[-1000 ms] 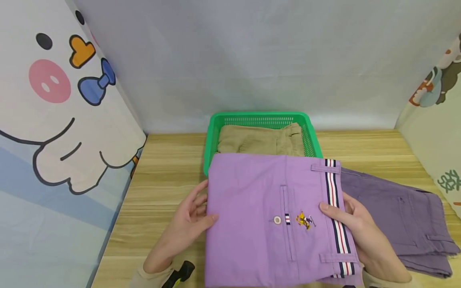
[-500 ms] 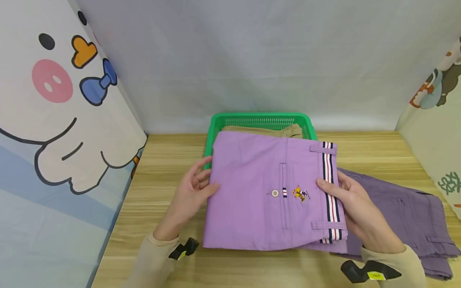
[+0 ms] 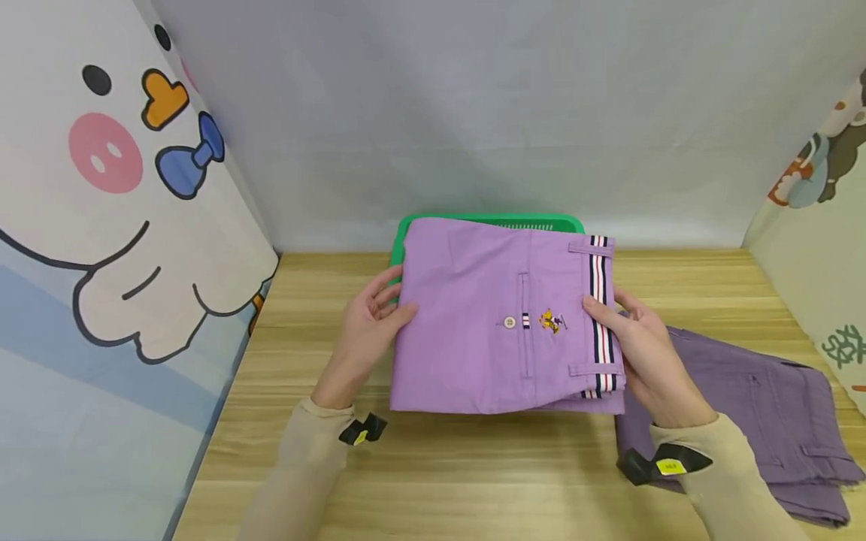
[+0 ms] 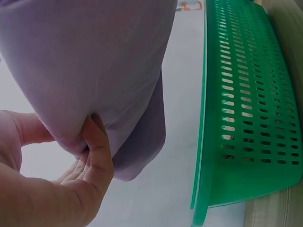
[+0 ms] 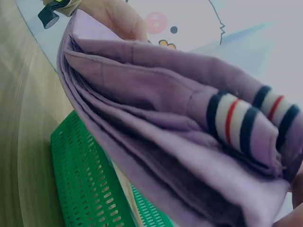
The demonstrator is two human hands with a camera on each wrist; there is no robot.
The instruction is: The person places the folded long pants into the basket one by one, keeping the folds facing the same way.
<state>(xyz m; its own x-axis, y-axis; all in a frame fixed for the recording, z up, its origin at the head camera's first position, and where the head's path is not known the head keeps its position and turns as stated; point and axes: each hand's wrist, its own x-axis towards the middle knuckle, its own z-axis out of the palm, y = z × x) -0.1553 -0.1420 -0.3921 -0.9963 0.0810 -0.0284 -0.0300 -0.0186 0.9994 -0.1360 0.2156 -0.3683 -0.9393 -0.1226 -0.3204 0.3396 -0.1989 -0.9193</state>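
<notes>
Both hands hold a folded pair of lilac trousers (image 3: 460, 330) up over the green basket (image 3: 541, 222). My left hand (image 3: 370, 323) grips the folded left edge, thumb on top and fingers curled beneath, as the left wrist view shows. At the waistband end, my right hand (image 3: 639, 349) pinches the striped band, its thumb lying on the stripe. The trousers carry a button, a back pocket and a small embroidered figure. In the right wrist view the stacked fabric layers (image 5: 142, 104) show edge-on above the basket wall (image 5: 85, 175). The trousers cover most of the basket in the head view.
A darker purple folded pair of trousers (image 3: 737, 413) lies on the wooden table (image 3: 473, 481) at the right. A pale curtain (image 3: 433, 113) hangs behind, with printed cartoon cloths (image 3: 101, 225) at the sides.
Both hands have carried the lilac trousers away from me, from the basket's near side to over it. The khaki garment seen in the basket earlier is now hidden beneath them.
</notes>
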